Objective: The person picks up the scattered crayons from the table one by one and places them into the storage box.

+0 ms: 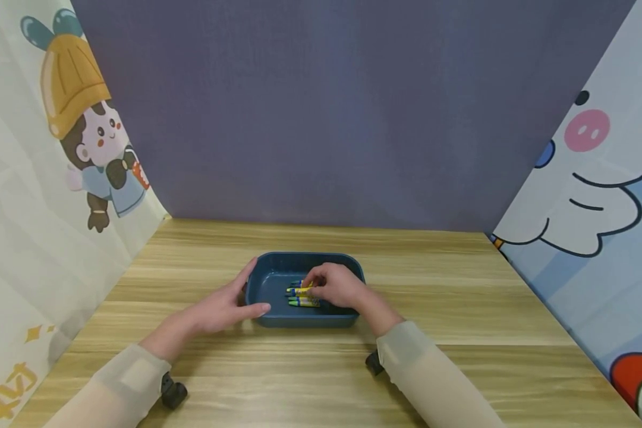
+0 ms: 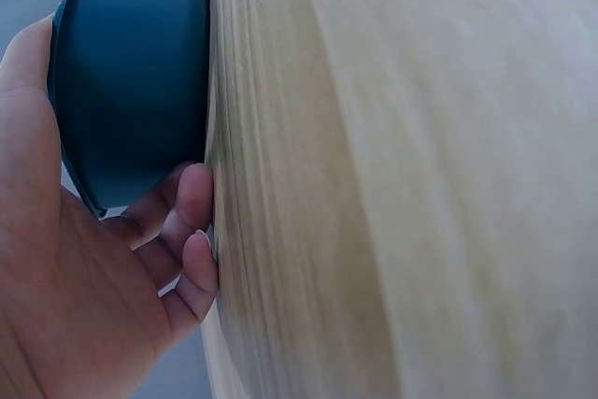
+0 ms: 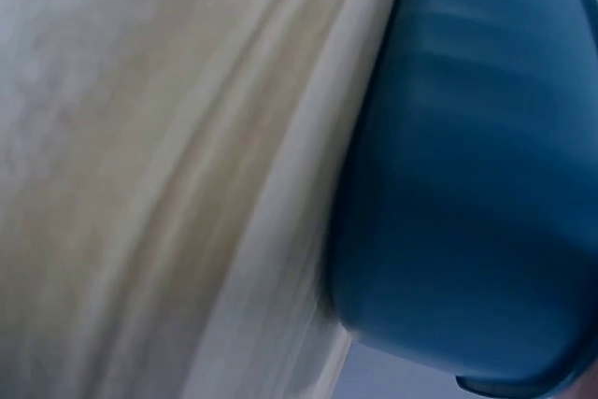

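A dark blue rectangular tray with rounded corners stands on the wooden table. My left hand grips its left end, the thumb along the front rim. In the left wrist view that hand lies against the tray's outer wall, fingertips bent at its base. My right hand reaches inside the tray and pinches a yellow crayon, its far end hidden by the fingers. A green crayon lies nearer the front, with other crayons around it partly covered. Only the tray's outside fills the right wrist view.
The light wooden table extends on all sides of the tray. Behind it hangs a plain grey-purple curtain. Cartoon-printed cloths flank the table at left and right.
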{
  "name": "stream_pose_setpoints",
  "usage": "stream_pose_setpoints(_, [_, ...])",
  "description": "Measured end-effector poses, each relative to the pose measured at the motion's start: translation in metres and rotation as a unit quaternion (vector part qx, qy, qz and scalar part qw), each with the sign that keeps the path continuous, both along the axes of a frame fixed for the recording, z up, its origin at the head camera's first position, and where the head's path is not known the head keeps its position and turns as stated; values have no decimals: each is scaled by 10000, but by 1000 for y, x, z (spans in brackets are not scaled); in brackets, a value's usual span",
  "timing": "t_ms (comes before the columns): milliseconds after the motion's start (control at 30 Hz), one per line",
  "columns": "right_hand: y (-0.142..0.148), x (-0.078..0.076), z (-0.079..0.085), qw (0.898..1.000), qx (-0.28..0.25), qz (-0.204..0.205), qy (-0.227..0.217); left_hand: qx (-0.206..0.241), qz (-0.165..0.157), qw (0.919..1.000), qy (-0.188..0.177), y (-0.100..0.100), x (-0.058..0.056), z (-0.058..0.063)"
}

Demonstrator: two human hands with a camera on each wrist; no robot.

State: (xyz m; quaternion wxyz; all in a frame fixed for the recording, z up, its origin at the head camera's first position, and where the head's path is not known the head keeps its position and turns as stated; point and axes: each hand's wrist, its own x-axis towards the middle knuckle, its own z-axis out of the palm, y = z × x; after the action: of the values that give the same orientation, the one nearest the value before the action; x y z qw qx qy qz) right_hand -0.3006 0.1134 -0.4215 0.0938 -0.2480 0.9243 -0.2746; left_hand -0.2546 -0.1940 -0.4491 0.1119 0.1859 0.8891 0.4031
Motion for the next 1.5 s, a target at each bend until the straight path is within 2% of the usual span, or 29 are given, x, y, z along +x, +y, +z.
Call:
stream_pose_setpoints(267, [-2, 3, 1, 9993, 269, 66, 250, 21, 32, 10000, -34, -2, 0, -1])
stream_pose_setpoints(567, [-2, 3, -2, 9991, 330, 83, 248, -49, -12, 10000, -30, -1, 0, 0])
stream_pose_setpoints(1133, [1, 3, -3, 9997, 106, 154, 169, 6, -26, 10000, -38, 1, -1, -1])
stream_pose_setpoints(1500, [2, 4, -1, 9994, -259, -125, 217, -30, -43, 10000, -59, 1, -3, 0])
